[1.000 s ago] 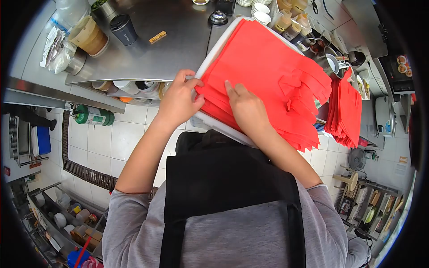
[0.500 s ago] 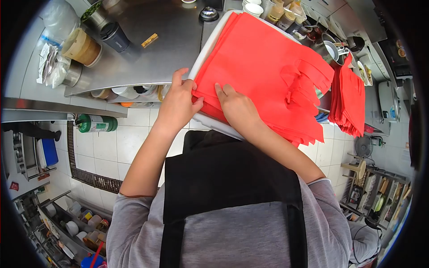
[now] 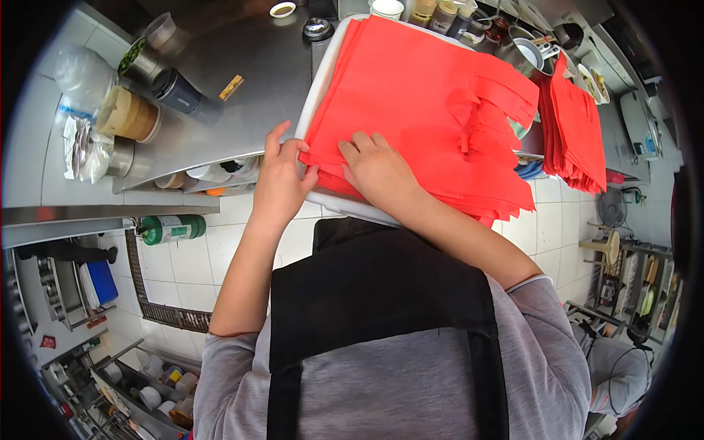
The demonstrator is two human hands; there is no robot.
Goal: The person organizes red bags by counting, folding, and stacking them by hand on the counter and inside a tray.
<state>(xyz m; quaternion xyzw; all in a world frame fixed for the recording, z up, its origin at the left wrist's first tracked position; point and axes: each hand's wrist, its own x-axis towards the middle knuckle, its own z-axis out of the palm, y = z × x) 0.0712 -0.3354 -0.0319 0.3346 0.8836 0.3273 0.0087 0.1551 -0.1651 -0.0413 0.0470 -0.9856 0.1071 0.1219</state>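
A pile of flat red bags (image 3: pixel 411 88) lies on a white tray (image 3: pixel 312 110), with strap-like strips loose on its right part. At the pile's left corner, my left hand (image 3: pixel 282 176) pinches the edge of the bags between thumb and fingers, its index finger raised. My right hand (image 3: pixel 378 165) rests on top of the pile near its lower left edge, fingers bent and apart, holding nothing that shows. More red bags (image 3: pixel 572 128) hang at the right, apart from the pile.
A steel counter (image 3: pixel 242 59) carries a dark cup (image 3: pixel 176 92), a tub of brown contents (image 3: pixel 128 114) and a metal lid (image 3: pixel 317 29). Sauce bottles (image 3: pixel 444 16) stand behind the tray. Another person (image 3: pixel 620 370) is at the lower right.
The view has turned, so the counter and tray sit farther left and higher. My right hand's fingers have bent more on the pile. My left hand stays at the corner.
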